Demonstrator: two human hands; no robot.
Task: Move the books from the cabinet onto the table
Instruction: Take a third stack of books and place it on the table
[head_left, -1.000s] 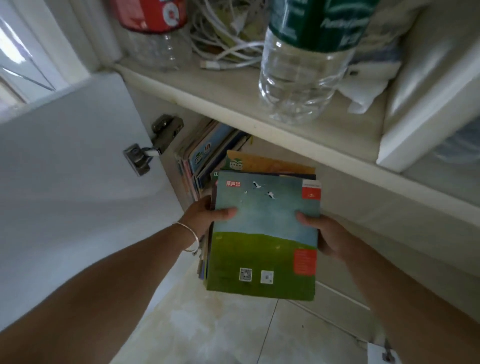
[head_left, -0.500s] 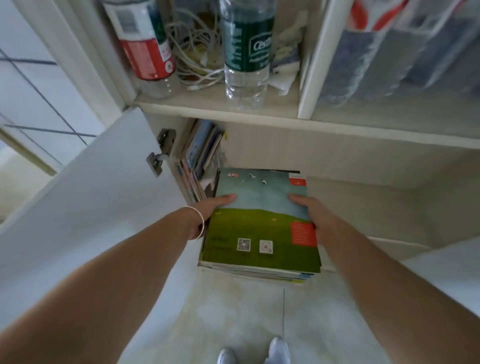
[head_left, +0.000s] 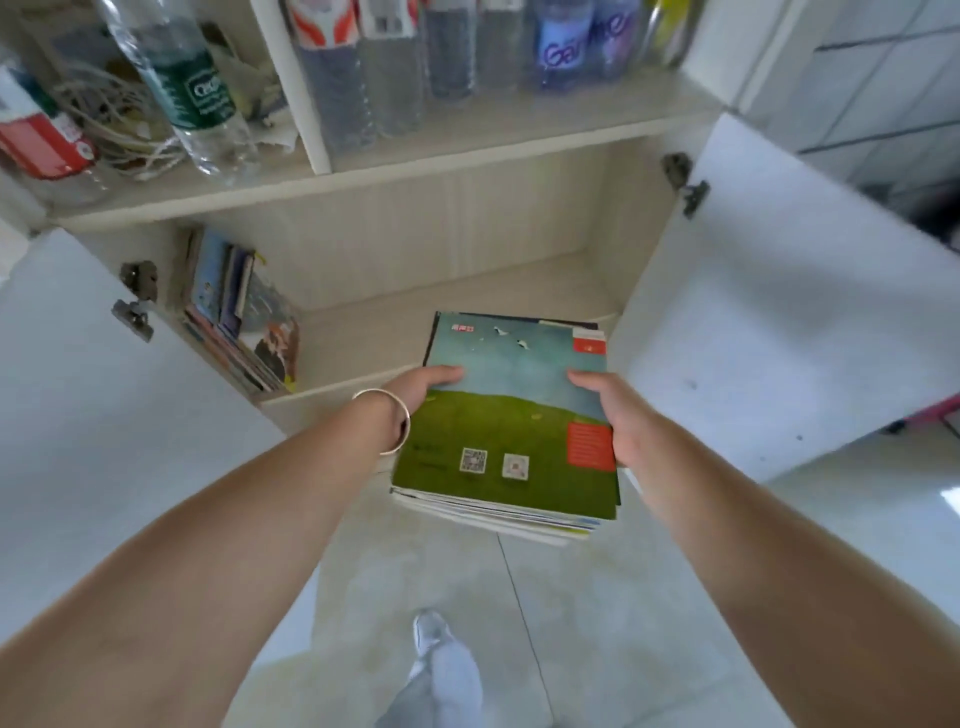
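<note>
Two hands are gripping a stack of books (head_left: 506, 431) in the head view, holding it flat in the air in front of the open cabinet (head_left: 467, 228), above the tiled floor (head_left: 597, 597). The left hand (head_left: 421, 387) is clasping the stack's left edge, thumb lying across the top cover, and a bangle (head_left: 387, 418) is circling that wrist. The right hand (head_left: 615, 415) is clasping the right edge, thumb likewise pressing on the cover, the other fingers hidden beneath. The top cover is showing a blue sky over green grass with two square codes near its lower edge. More books (head_left: 234, 312) are leaning against the left wall of the lower compartment. Bottles (head_left: 197, 98) are standing on the shelf above. Both doors are hanging open, the left door (head_left: 104, 415) and the right door (head_left: 779, 312) flanking the arms. One shoe (head_left: 431, 631) is showing on the floor below.
</note>
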